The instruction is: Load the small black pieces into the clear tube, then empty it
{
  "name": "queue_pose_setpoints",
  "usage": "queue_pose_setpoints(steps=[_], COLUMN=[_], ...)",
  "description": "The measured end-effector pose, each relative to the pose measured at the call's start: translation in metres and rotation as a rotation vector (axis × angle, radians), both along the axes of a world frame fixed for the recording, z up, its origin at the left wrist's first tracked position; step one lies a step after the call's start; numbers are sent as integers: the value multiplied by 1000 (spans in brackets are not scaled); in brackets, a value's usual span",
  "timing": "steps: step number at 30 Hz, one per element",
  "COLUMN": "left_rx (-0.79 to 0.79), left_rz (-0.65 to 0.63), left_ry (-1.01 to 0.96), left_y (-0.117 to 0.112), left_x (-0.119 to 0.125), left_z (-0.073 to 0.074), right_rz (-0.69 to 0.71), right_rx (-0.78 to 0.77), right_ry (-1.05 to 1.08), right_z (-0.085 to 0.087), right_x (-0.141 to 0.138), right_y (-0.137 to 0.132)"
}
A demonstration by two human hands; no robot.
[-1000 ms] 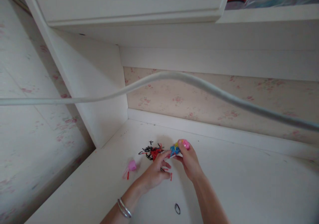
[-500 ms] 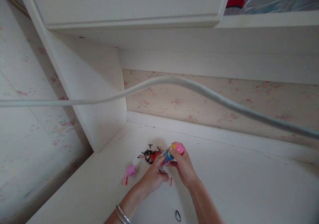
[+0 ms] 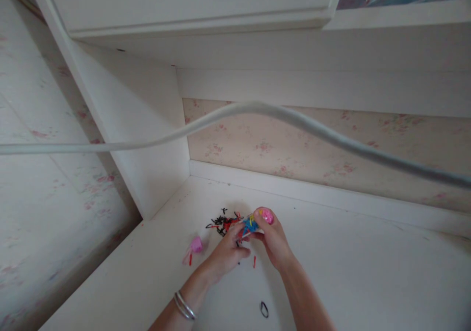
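My right hand [image 3: 273,238] is closed around a small clear container [image 3: 250,224] that lies tilted, its end towards the left. Inside show blue and yellow rubber bands, with a bright pink part [image 3: 266,216] at the right end. My left hand [image 3: 230,250] is at the container's left end, thumb held apart from the fingers. Just beyond these fingers lies a pile of black and red rubber bands [image 3: 222,223]; the hand partly covers it. A few dark bits show between left thumb and fingers, too small to make out.
On the white desktop [image 3: 349,272] lie a pink object with a loop [image 3: 196,244], a red band [image 3: 254,262] and a black band [image 3: 264,309]. A pale cable [image 3: 253,108] crosses the view above. A side panel [image 3: 147,144] and cabinet [image 3: 195,2] enclose the desk.
The view has tilted slightly down. My right hand still grips the container, and my left hand stays at its left end with small finger movements.
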State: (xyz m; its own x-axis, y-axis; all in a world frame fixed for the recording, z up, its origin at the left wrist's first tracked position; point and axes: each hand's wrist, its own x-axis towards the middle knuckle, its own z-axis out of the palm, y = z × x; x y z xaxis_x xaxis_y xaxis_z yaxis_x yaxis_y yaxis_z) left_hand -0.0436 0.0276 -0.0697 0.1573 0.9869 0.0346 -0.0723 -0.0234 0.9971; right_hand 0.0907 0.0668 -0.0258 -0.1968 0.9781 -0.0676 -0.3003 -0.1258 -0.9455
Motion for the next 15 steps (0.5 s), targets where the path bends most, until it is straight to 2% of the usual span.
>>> queue_pose_setpoints(steps=[7,11,15], left_rx=[4,-47,-56], left_rz=[-68,-49,-82], left_ry=[-43,-71,-69], left_y=[-7,-6,-6], left_x=[1,-1,-2], left_z=[18,18,18], right_rz=[51,63,79], right_rx=[-9,-1,20], right_ry=[55,60,78], right_z=[0,2,2], right_x=[-6,-5,-1], right_y=[-4,-5,-3])
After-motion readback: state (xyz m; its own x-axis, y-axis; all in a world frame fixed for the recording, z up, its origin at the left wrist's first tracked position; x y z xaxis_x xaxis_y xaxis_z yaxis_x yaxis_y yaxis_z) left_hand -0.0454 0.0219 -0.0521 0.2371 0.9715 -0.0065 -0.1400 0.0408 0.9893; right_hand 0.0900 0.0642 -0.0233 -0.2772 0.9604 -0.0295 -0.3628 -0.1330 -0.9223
